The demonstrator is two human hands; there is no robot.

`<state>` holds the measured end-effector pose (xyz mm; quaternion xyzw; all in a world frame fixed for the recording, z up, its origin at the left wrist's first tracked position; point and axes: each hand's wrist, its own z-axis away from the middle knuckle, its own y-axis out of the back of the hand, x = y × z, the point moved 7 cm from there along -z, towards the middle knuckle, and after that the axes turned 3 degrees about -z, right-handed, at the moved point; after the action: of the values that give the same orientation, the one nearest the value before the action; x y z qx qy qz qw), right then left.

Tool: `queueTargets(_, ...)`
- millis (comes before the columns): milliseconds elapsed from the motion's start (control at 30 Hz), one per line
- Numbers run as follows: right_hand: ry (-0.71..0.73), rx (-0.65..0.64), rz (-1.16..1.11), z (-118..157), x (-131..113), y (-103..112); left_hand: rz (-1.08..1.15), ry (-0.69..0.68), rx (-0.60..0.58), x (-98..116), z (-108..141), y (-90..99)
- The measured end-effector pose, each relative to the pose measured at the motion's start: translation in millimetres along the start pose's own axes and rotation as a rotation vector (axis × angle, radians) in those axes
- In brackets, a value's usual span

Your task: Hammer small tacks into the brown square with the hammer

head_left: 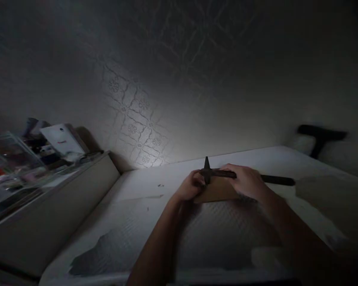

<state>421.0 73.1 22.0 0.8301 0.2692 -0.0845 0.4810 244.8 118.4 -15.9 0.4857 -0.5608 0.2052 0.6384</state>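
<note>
1. Head view, and here we are over the white bench: both hands are in at its middle, close together, with a dark tool running across between them.
2. Right hand first: it is clamped on the shaft, fingers along the upper side. A black bar pokes out beyond it, in line with the shaft, so it looks like the far end of the same piece, though the grip hides the join.
3. Over to the left hand: fingers curl in at the pointed crosspiece, touching or just beside it. Too dim and blurred to tell whether they are closed on it.
4. Just below the tool comes a flat brown board, its near edge facing the wearer; whether tool and board touch, I can't tell.
5. How does it handle? My read: stiff all along, with some weight at the crosspiece, so it would want to tip that way. The shaft looks like the safe hold, the points the part to keep fingertips off. The board looks light and stiff, best taken by its edges.
6. Round about: a grey sheet spreads nearer the wearer, a white box leans among clutter at far left, and a black T-shaped thing stands off to the right.
</note>
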Motion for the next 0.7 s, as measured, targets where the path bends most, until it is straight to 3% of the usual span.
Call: queueTargets(700, -0.018, -0.001, 0.023, 0.1, 0.2, 0.7, -0.016, -0.023, -0.001, -0.5, -0.4, -1.0)
